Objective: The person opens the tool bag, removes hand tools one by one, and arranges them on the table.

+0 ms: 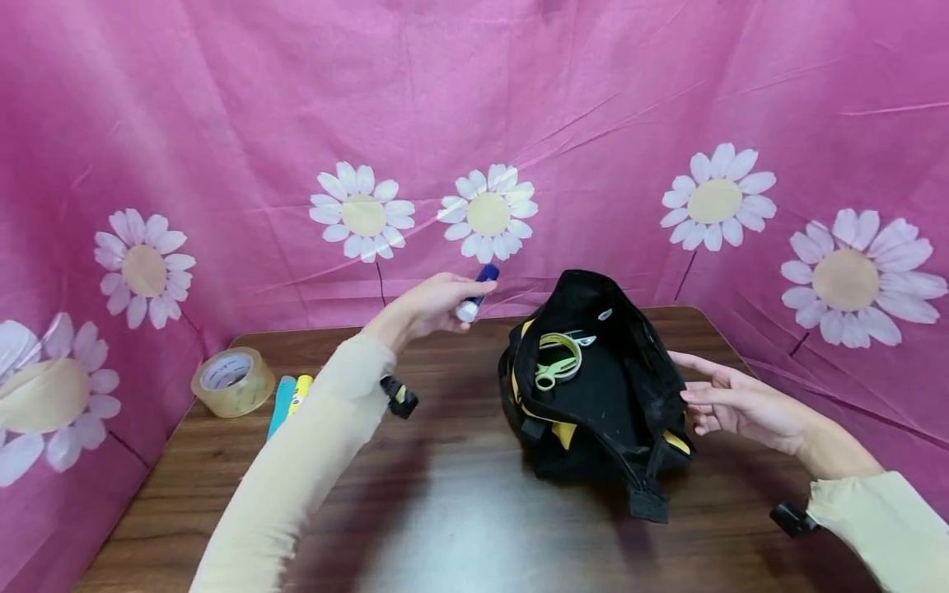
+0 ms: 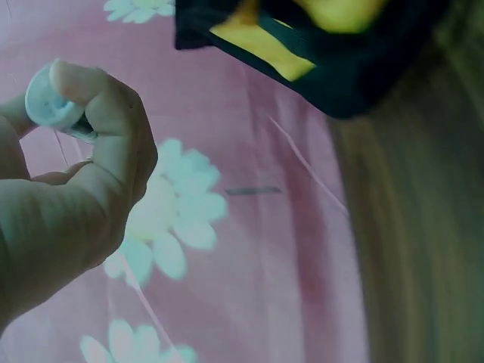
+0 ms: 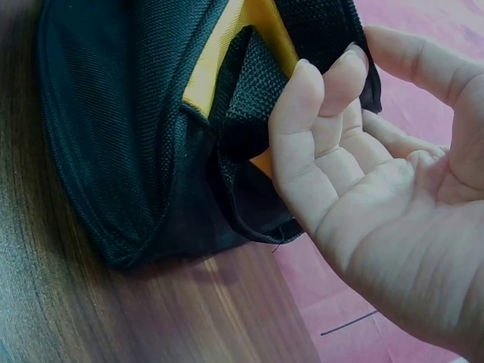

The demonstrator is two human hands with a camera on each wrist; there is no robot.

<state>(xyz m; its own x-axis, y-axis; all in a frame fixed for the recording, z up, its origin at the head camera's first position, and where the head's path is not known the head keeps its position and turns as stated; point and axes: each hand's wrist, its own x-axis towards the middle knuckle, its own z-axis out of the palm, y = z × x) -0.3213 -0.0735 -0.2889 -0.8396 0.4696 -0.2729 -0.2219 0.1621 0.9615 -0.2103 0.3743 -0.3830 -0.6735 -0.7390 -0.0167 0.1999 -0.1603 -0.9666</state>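
Raised over the table's far edge, my left hand point(image 1: 437, 305) holds a short blue-and-white glue stick point(image 1: 469, 310) between thumb and fingers. Its white end point(image 2: 51, 102) faces the camera in the left wrist view. A black bag point(image 1: 593, 449) with yellow trim stands on the table to the right, its top unzipped and gaping. Inside it lie green-handled scissors point(image 1: 547, 377) and a roll of tape point(image 1: 578, 362). At the bag's right side, my right hand point(image 1: 741, 408) grips the edge, with curled fingers point(image 3: 295, 113) against the black fabric in the right wrist view.
On the left of the wooden table point(image 1: 452, 494) sits a roll of clear packing tape point(image 1: 248, 399). Beside it lie a light-blue item point(image 1: 280, 403) and a yellow marker point(image 1: 301, 390), partly hidden by my left sleeve. A pink flowered cloth point(image 1: 578, 99) hangs around the table.
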